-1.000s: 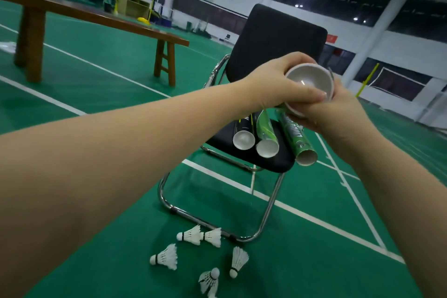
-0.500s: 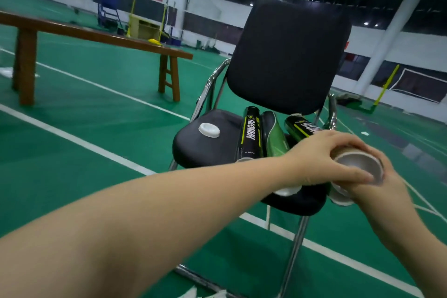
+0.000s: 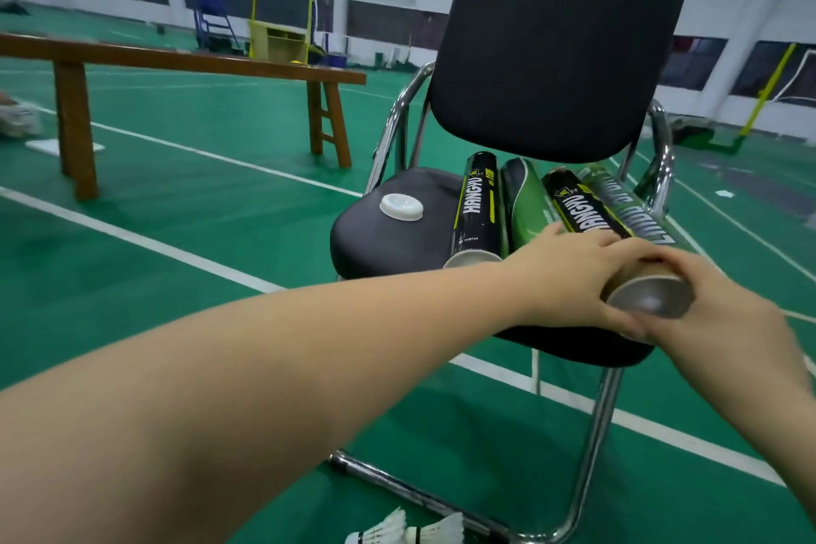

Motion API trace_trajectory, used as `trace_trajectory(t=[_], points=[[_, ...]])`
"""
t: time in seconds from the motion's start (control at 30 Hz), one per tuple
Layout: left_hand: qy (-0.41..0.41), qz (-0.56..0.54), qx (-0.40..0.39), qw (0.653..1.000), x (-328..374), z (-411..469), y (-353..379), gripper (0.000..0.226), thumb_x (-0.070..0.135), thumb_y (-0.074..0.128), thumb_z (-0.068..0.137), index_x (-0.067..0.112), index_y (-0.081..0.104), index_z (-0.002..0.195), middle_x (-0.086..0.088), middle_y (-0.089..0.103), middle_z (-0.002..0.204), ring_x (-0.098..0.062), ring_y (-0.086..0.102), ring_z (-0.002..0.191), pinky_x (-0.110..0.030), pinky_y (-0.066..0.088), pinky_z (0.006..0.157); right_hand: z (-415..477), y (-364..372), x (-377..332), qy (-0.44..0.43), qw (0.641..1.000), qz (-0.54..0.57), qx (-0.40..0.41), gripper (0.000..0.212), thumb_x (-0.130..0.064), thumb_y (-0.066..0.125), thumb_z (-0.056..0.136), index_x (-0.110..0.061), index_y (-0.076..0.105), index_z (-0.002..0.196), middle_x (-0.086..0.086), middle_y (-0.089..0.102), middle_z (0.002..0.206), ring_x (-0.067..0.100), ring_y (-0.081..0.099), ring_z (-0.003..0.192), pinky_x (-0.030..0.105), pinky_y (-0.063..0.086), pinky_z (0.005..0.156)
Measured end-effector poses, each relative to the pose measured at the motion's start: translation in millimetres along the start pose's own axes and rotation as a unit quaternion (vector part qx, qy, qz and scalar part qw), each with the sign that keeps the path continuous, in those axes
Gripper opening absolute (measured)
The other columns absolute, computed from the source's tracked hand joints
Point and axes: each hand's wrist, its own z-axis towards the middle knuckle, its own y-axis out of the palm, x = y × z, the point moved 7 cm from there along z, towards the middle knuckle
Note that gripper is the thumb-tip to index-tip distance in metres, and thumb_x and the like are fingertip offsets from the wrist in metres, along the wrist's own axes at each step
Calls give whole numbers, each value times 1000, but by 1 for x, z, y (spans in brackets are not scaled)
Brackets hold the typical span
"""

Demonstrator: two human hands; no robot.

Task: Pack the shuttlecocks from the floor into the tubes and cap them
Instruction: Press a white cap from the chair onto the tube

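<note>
Four tubes lie side by side on the black chair seat (image 3: 375,243). From the left they are a black tube (image 3: 477,208), a green tube (image 3: 525,208), a second black tube (image 3: 583,208) and a dark green tube (image 3: 636,212). My left hand (image 3: 574,278) and my right hand (image 3: 715,322) both grip the second black tube at its open near end (image 3: 649,298), which points at me. A white cap (image 3: 401,206) lies loose on the seat's left side. Two white shuttlecocks (image 3: 410,532) show on the floor at the bottom edge.
The chair's chrome frame (image 3: 591,455) runs down to the green court floor in front of me. A long wooden bench (image 3: 185,62) stands to the left. White court lines cross the floor (image 3: 176,252).
Both hands have brought the open tube down from in front of the chair back onto the seat beside the others. My view has risen, so most shuttlecocks have left the frame.
</note>
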Motion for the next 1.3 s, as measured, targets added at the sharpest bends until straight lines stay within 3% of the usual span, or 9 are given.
trace_trajectory(t=[0.1,0.23,0.5,0.67,0.8,0.97,1.07,1.23,1.3], points=[[-7,32,-21,999,-7,-3,4,81,57,66,77,25,33,143,-1,49,133,-21,45,125,-51,20,110,1,8,1,-1,998,-69,-1,59,-31,79,64,-35,55,118,11,64,93,33,50,94,37,41,70],[-7,83,-51,995,-7,-3,4,83,58,65,77,25,31,145,-1,49,131,-22,44,124,-47,25,107,0,15,2,-4,995,-97,7,56,-36,77,67,-36,54,118,6,63,108,27,42,112,39,29,90],[-22,118,-92,988,-3,-2,3,74,57,60,82,23,33,142,-5,51,127,-24,43,124,-53,23,109,8,22,3,3,990,-138,8,56,-40,69,74,-39,48,125,0,58,125,23,35,128,40,17,106],[-32,113,-100,988,-3,0,1,74,56,60,83,23,31,142,-6,52,125,-26,46,121,-54,25,107,10,22,6,-3,988,-157,-6,61,-45,69,73,-40,44,128,-5,56,131,23,32,133,45,19,108],[-43,118,-90,988,-7,4,6,79,61,60,80,23,31,142,-4,52,127,-25,47,122,-54,28,106,11,19,15,16,989,-144,-23,80,-51,68,72,-33,31,140,-4,39,146,25,21,139,49,17,112],[-32,110,-55,992,0,16,4,91,68,61,74,25,25,146,-1,46,138,-22,41,128,-53,27,107,17,16,33,33,985,-167,-38,87,-52,71,69,-31,27,142,1,23,153,31,15,141,52,20,112],[-10,98,-38,994,19,28,4,95,72,59,72,27,23,147,1,40,144,-21,37,133,-53,24,109,19,17,46,52,985,-149,-69,86,-37,72,74,-28,23,143,9,17,153,40,19,138,54,29,108],[3,100,-56,993,29,44,20,102,71,64,67,30,20,148,3,33,149,-21,31,136,-53,25,109,15,21,52,45,985,-112,-122,110,-47,83,59,-24,16,144,10,1,155,44,38,127,49,41,94],[3,105,-75,992,29,47,29,108,70,68,64,30,15,150,2,33,149,-21,31,136,-53,27,108,18,21,56,46,986,-110,-114,108,-36,84,62,-21,17,145,8,2,155,43,42,124,49,43,93]])
